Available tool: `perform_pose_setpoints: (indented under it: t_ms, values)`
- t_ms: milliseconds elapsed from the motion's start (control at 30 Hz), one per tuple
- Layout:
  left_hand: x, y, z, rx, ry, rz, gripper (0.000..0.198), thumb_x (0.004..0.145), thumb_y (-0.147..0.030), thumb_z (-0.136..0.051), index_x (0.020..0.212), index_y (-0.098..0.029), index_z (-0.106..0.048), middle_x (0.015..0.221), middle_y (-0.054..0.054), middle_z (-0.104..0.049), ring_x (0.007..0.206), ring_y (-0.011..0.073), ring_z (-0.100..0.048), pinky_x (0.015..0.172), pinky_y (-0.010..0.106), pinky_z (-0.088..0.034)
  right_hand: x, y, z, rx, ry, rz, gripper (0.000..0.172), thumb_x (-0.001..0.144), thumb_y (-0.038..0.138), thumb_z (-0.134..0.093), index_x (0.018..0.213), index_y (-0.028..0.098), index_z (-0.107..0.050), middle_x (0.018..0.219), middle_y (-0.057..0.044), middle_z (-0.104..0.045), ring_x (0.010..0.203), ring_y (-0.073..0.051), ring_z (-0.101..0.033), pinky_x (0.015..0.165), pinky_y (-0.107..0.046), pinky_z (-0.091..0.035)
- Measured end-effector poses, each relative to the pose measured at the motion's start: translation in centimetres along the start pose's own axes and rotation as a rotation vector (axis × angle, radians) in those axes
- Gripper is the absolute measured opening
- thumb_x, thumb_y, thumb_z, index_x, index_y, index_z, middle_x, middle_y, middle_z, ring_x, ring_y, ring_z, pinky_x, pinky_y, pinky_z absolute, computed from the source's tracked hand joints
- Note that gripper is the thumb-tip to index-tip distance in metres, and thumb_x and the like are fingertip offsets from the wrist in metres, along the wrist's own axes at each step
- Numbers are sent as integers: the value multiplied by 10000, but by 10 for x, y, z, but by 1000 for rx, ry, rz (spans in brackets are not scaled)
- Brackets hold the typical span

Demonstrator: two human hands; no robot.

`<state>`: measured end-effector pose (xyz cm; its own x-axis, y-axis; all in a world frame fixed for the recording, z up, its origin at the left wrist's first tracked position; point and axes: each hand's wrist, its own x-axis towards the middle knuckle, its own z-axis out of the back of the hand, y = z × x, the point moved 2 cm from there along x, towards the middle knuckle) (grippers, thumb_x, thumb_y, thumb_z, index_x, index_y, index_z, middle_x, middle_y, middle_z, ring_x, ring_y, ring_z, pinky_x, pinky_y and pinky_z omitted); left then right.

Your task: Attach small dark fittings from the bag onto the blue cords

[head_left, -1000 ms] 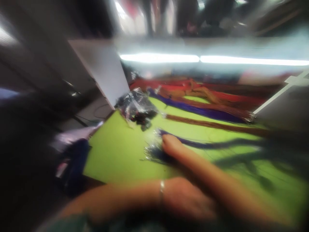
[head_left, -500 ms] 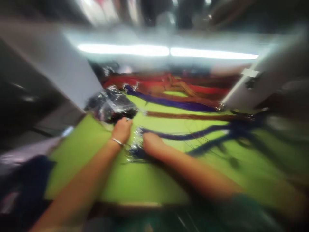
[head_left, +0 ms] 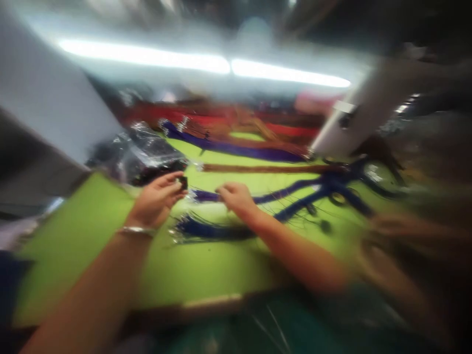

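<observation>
Between the thumb and fingers of my left hand (head_left: 152,200) is a small black block (head_left: 183,182), which looks like a connector housing. My right hand (head_left: 236,197) is closed over the purple wire bundle (head_left: 204,196), near its left end; whether it pinches a single wire or several is too blurred to make out. Just below lies a dark blue wire bundle (head_left: 214,230) with shiny metal tips at its left end. Behind my left hand sits a clear plastic bag (head_left: 149,145) with dark pieces at its mouth.
A thin brown wire bundle (head_left: 258,168) crosses the green table (head_left: 206,275), with violet wires (head_left: 250,151) and red-brown wires behind. Another person's hands (head_left: 387,246) are blurred at the right. White side panels (head_left: 62,93) and bright lamps (head_left: 147,53) frame the bench.
My left hand has drawn back from the bag's mouth, now showing the black block. My right hand has moved up off the blue bundle to the purple one. Another person's hands have appeared at right.
</observation>
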<state>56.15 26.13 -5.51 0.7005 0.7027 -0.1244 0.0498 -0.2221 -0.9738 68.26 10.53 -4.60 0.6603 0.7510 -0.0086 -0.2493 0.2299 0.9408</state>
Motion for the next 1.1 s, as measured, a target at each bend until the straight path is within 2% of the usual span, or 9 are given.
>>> perform_pose_setpoints:
  t_ms: [67, 167, 333, 500, 600, 700, 833, 933, 1100]
  values:
    - [-19, 4, -23, -171, 68, 125, 326, 692, -92, -656, 1013, -140, -625, 837, 45, -640, 656, 87, -604, 613, 176, -502, 1, -6, 2, 51, 3, -8, 95, 784, 163, -535, 828, 125, -611, 590, 38, -553, 469, -47, -496, 467, -156, -442]
    - [-40, 15, -56, -306, 160, 295, 220, 718, -65, -648, 931, -122, -648, 771, 43, -641, 587, 64, -583, 535, 134, -483, 1, -21, 1, 87, 26, -106, 266, 768, 115, -549, 1032, 111, -580, 617, 22, -583, 494, -67, -543, 491, -179, -470]
    - [-49, 24, -98, -390, 401, 351, 182, 745, -129, -656, 920, -78, -661, 778, 70, -636, 604, 73, -580, 526, 139, -472, -11, -33, 18, 159, 142, -129, 158, 792, 171, -536, 918, 139, -625, 702, -8, -631, 518, -72, -554, 479, -177, -459]
    - [-45, 34, -135, -459, 435, 377, 198, 734, -95, -654, 932, -86, -646, 748, 52, -601, 506, 21, -466, 459, 112, -388, -53, -35, 77, -34, -284, -18, 121, 741, 193, -562, 677, 127, -641, 585, -7, -604, 500, -83, -511, 458, -181, -403]
    - [-49, 51, -165, -460, 497, 417, 188, 725, -105, -662, 911, -89, -642, 712, 39, -569, 506, 23, -448, 453, 111, -361, -85, -45, 99, 8, -492, 47, 159, 758, 260, -573, 763, 130, -664, 580, -6, -610, 469, -88, -501, 450, -200, -409]
    - [-58, 68, -190, -481, 577, 450, 238, 700, -142, -694, 926, -97, -635, 658, 12, -530, 497, 31, -438, 436, 119, -335, -108, -53, 104, -110, -621, 259, 170, 796, 245, -545, 848, 158, -682, 736, -36, -659, 627, -118, -579, 586, -233, -475]
    - [-66, 79, -204, -534, 610, 485, 312, 676, -144, -713, 972, -107, -623, 642, -2, -513, 499, 36, -434, 438, 125, -332, -119, -64, 99, -273, -656, 380, 191, 830, 206, -502, 872, 179, -687, 795, -46, -674, 708, -134, -611, 668, -251, -498]
    - [-67, 79, -203, -555, 588, 501, 273, 690, -115, -693, 954, -109, -622, 663, 12, -530, 514, 35, -447, 456, 116, -350, -120, -70, 98, -269, -692, 345, 192, 839, 210, -503, 895, 179, -683, 795, -48, -687, 696, -140, -629, 661, -255, -515]
    - [-67, 79, -200, -541, 544, 514, 234, 722, -106, -663, 953, -106, -631, 641, 1, -513, 500, 35, -452, 467, 121, -378, -122, -70, 95, -428, -662, 504, 215, 838, 145, -495, 932, 187, -684, 823, -48, -692, 759, -141, -633, 731, -269, -519]
